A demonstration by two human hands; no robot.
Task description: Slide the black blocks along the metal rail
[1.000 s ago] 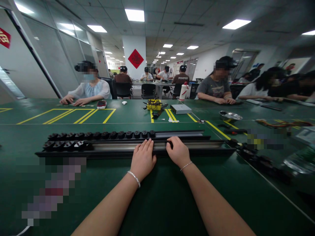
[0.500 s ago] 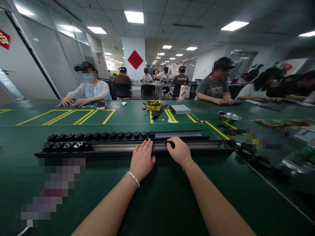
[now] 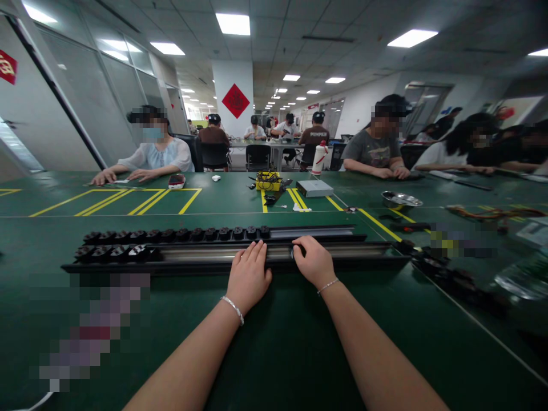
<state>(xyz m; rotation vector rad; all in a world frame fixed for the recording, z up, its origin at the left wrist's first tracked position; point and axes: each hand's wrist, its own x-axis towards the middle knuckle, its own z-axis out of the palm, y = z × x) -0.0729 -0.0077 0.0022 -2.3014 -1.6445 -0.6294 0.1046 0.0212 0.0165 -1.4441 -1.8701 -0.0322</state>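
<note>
Under lit ceiling panels [image 3: 232,24], worked at a green table [image 3: 180,308] over the nearer black rail [image 3: 201,253], loaded with dark blocks [image 3: 103,254] at its left end. Rested left hand [image 3: 249,275] on the rail's middle with straight fingers, gripping nothing visible. Curled right hand [image 3: 313,264] half closed at its groove; couldn't tell whether around anything.

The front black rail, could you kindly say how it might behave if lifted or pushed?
The front black rail runs straight, so it is probably stiff. Lying low and flat on the green table, it would likely slide rather than roll. With black modules bunched at its left end, that end may feel heavier.
</note>
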